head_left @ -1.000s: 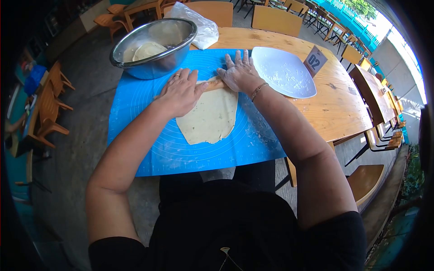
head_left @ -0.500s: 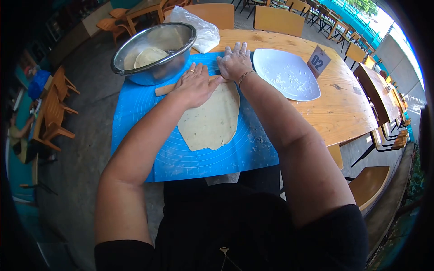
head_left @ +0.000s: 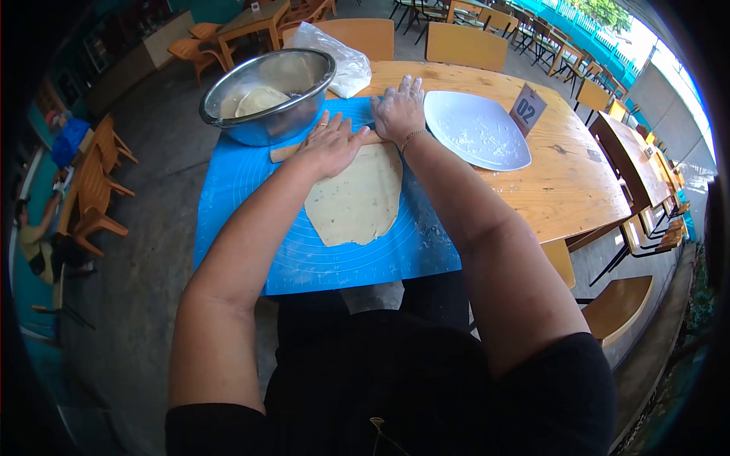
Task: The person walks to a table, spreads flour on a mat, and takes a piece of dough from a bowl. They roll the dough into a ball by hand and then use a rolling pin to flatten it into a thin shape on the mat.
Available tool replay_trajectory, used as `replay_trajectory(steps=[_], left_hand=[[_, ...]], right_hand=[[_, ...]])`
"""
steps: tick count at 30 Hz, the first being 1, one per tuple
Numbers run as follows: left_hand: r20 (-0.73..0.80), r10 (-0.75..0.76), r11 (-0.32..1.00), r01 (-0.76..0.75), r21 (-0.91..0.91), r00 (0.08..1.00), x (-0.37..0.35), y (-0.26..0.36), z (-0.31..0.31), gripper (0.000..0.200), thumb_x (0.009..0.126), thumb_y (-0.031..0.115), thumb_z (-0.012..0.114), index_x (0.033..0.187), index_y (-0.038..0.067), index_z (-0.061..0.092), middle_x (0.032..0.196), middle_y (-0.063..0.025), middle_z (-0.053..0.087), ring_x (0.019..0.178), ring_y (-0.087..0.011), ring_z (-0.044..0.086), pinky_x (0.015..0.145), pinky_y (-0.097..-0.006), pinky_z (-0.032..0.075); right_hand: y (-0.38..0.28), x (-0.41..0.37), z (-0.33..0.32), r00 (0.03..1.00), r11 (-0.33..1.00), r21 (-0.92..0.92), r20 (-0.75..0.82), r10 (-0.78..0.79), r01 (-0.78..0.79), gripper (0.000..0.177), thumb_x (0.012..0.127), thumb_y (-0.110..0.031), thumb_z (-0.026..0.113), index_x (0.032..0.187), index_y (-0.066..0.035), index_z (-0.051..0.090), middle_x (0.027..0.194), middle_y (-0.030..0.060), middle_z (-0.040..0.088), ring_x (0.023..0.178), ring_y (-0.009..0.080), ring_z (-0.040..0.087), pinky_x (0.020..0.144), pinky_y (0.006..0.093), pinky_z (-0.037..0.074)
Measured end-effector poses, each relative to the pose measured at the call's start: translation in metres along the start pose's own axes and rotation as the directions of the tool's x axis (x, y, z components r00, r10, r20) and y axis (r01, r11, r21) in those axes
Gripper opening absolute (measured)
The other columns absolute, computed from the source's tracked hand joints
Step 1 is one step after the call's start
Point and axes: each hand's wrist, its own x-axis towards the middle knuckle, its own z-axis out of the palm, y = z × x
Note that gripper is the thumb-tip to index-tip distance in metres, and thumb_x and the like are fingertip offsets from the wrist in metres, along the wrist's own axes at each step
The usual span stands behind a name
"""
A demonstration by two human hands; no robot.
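Head view: left hand [head_left: 328,144] and right hand [head_left: 398,110] both flat, fingers spread, palms down on rolling pin [head_left: 285,152]. No curl around it. Pin mostly hidden under hands, only left end shows. Pin sits at far edge of dough sheet [head_left: 356,197], thin and oval, on blue mat [head_left: 251,190].

Steel bowl [head_left: 268,95] far left, touching mat, holds what looks like dough lump [head_left: 260,99]. White plate [head_left: 475,129] just right of right hand, floury. Number sign [head_left: 526,110] beyond plate. Plastic bag [head_left: 338,57] far, behind bowl. All on wooden table [head_left: 563,190].

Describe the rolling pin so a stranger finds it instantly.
On the blue mat, at the far edge of the dough sheet, the left hand and right hand press the rolling pin. It is the only wooden rod there, its bare end showing beside the steel bowl.
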Motion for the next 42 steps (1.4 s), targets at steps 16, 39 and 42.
replay_trajectory(steps=[16, 39, 42], left_hand=[[-0.360, 0.344, 0.934, -0.275, 0.230, 0.868, -0.027, 0.010, 0.016, 0.080, 0.093, 0.043, 0.055, 0.150, -0.001, 0.019, 0.157, -0.0245, 0.006, 0.146, -0.0430, -0.002, 0.119, -0.0509, 0.002], [-0.263, 0.158, 0.983, -0.177, -0.052, 0.952, -0.066, -0.009, -0.053, 0.032, 0.085, 0.018, 0.067, 0.109, -0.003, 0.063, 0.112, -0.0214, 0.062, 0.100, -0.0380, 0.061, 0.085, -0.0444, 0.048], [-0.240, 0.169, 0.983, -0.181, -0.032, 0.956, -0.079, -0.011, -0.048, 0.030, 0.086, 0.015, 0.065, 0.110, -0.003, 0.063, 0.110, -0.0211, 0.062, 0.102, -0.0382, 0.059, 0.086, -0.0431, 0.048]], right_hand=[[0.007, 0.053, 0.002, 0.992, 0.995, 0.065, 0.095, -0.086, 0.080, 0.036, 0.087, -0.028, 0.051, 0.103, -0.004, 0.072, 0.125, 0.0243, 0.060, 0.118, 0.0387, 0.056, 0.099, 0.0453, 0.044], [0.005, -0.051, -0.102, 0.874, 0.847, 0.318, 0.098, -0.476, 0.426, 0.014, 0.081, -0.008, 0.063, 0.094, -0.007, 0.067, 0.098, 0.0155, 0.060, 0.095, 0.0353, 0.061, 0.085, 0.0414, 0.050], [0.008, -0.063, -0.082, 0.885, 0.828, 0.382, 0.050, -0.463, 0.411, 0.016, 0.080, -0.005, 0.062, 0.094, -0.007, 0.068, 0.095, 0.0159, 0.061, 0.096, 0.0351, 0.059, 0.087, 0.0414, 0.049]])
